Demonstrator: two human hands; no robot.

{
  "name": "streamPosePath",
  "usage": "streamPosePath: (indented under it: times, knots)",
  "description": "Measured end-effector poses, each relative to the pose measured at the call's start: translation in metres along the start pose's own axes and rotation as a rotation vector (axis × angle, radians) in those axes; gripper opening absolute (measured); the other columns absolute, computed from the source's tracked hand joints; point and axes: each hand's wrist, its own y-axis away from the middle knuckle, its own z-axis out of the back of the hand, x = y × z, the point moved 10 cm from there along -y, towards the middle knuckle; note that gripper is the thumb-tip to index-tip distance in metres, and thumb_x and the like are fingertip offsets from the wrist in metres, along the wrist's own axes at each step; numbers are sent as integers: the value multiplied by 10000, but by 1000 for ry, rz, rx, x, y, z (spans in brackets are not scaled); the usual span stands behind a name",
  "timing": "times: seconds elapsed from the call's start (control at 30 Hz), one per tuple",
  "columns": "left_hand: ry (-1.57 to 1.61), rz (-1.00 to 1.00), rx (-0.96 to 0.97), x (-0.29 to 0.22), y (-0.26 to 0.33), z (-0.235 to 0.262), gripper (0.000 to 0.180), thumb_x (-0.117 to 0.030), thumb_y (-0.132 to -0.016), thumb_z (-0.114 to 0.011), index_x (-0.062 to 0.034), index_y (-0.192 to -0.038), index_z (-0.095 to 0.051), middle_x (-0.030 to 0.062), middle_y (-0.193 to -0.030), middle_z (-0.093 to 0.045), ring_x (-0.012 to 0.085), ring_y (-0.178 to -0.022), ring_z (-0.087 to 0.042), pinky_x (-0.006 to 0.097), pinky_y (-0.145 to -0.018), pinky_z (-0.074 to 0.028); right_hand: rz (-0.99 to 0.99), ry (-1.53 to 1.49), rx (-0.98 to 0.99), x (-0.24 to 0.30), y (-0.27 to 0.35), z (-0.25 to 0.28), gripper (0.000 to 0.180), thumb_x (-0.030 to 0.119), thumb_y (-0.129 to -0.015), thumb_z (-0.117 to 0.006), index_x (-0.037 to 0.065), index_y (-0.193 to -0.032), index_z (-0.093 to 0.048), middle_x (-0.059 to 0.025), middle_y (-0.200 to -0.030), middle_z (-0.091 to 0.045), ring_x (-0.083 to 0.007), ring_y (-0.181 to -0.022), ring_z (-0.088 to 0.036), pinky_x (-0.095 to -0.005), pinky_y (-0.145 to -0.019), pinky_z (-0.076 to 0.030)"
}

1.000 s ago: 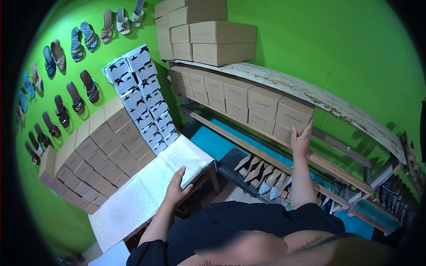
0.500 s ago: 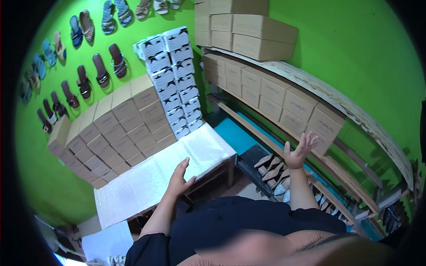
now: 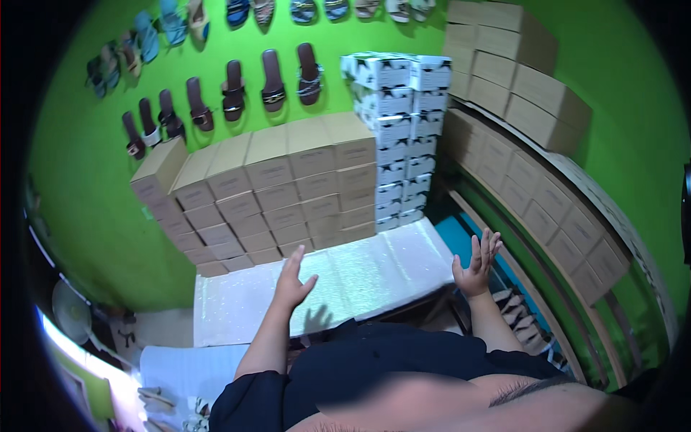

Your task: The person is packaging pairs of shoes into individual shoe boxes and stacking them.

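My left hand (image 3: 292, 282) is raised with fingers stretched and thumb apart, holding nothing. It appears over the white wrapped table (image 3: 338, 281), and a hand-shaped shadow falls on that surface. Off to the right, my right hand (image 3: 476, 268) is also up, its fingers spread and its palm bare. It shows against the table's right end and the wooden rack beside it. Brown shoe boxes (image 3: 291, 173) are stacked along the table's far side. Next to them rises a tall double stack of white boxes with black stars (image 3: 392, 122).
Slippers and sandals (image 3: 272, 81) hang in rows on the green wall. At right, a shelf holds more brown boxes (image 3: 551, 198), with pairs of shoes (image 3: 522, 317) low beneath it. A standing fan (image 3: 70, 311) and a pale blue surface with footwear (image 3: 169, 367) are at left.
My view has turned left, so the stacks and wall slippers sit further right in the picture. Both hands stay raised and empty; the right fingers point more upward.
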Motion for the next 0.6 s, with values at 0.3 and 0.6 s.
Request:
streamPosePath:
  times: [0.3, 0.6]
  knots:
    - [-285, 103, -652, 140, -29, 251, 868, -229, -792, -764, -94, -1526, -322, 146, -1571, -331, 333, -1458, -289, 427, -1190, -254, 114, -224, 44, 118, -42, -126, 852, 94, -759, -719, 137, -1498, -296, -241, -1601, -200, -508, -1483, -84, -635, -1170, -82]
    - [-365, 371, -1106, 260, -59, 454, 1157, -526, -703, -838, -95, -1563, -195, 262, -1593, -170, 374, -1488, -173, 467, -1199, -206, 144, -340, 166, 171, -58, -183, 829, 94, -756, -709, 167, -1489, -329, -215, -1589, -245, -492, -1477, -141, -618, -1171, -155]
